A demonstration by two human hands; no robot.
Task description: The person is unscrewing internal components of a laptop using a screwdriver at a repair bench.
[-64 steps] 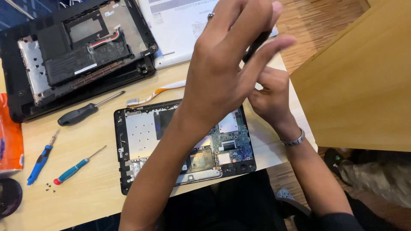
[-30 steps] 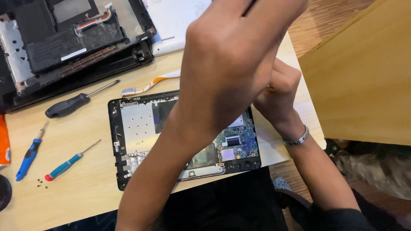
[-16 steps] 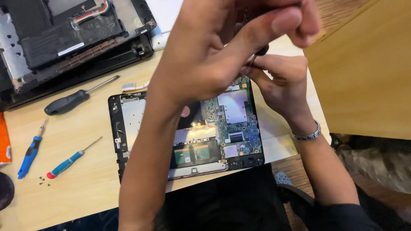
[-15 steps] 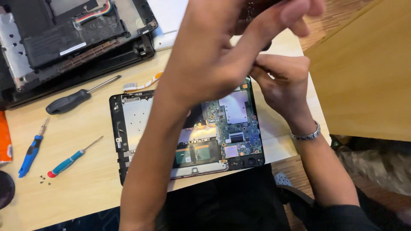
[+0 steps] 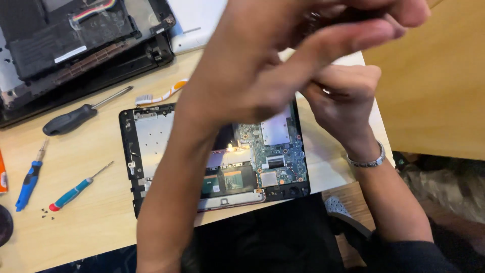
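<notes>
My left hand [image 5: 273, 60] is raised close to the camera, blurred, with its fingers closed around a small dark object [image 5: 331, 15] at the top of the view. My right hand [image 5: 343, 96] sits just beneath it with fingers curled in toward the same spot; what it grips is hidden. A metal bracelet [image 5: 366, 162] is on that wrist. Below both hands lies an opened black laptop base [image 5: 129, 151] with its green circuit board [image 5: 275, 149] exposed. Neither hand touches it.
A second opened laptop [image 5: 76, 45] lies at the back left. A black-handled screwdriver [image 5: 70, 119], a blue one [image 5: 30, 177], a teal one [image 5: 76, 189], tiny screws [image 5: 48, 215] and an orange-white ribbon cable [image 5: 161, 96] are on the wooden table. A wooden panel [image 5: 434, 91] stands to the right.
My left hand has lifted off the laptop base toward the camera, uncovering the circuit board. My right hand has stayed under it. The view has shifted slightly.
</notes>
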